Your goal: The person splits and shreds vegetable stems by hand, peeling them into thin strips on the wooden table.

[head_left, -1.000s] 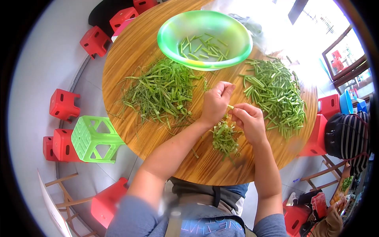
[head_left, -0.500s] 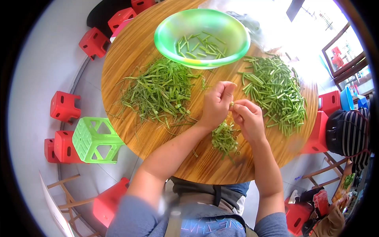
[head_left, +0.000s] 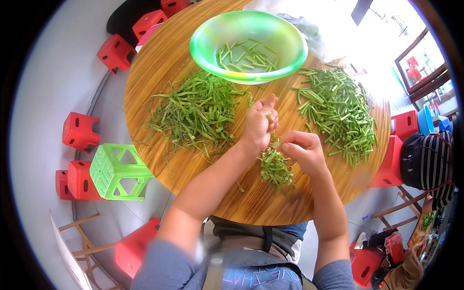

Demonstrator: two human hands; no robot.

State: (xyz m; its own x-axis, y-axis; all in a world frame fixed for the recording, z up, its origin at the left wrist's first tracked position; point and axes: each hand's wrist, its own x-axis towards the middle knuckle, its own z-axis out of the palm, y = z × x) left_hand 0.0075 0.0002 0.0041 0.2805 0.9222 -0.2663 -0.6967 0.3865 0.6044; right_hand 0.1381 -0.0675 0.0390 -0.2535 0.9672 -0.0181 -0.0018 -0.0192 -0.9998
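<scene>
My left hand (head_left: 261, 122) is closed around a short green stem, whose pale end shows between the fingers. Just to its right and lower, my right hand (head_left: 303, 147) is pinched over the small heap of peeled pale-green scraps (head_left: 276, 169); what its fingertips hold is too small to make out. A tangled pile of leafy green trimmings (head_left: 200, 111) lies left of my hands. To the right is a large pile of cut green stems (head_left: 340, 113). Beyond the hands stands a green-and-white basin (head_left: 217, 67) with cut stems (head_left: 256, 58) in it.
The round wooden table (head_left: 241, 208) bears everything. Clear plastic bags (head_left: 309, 34) lie behind the basin. A green stool (head_left: 108, 169) and red stools (head_left: 79, 130) stand at the left. At the lower right, another person's brown sleeve (head_left: 406, 273) shows, near a striped bag (head_left: 432, 162).
My hands have come apart. My left hand has turned with its fingers curled around a stem, and my right hand has moved slightly down. A single stem now lies left of the stem pile.
</scene>
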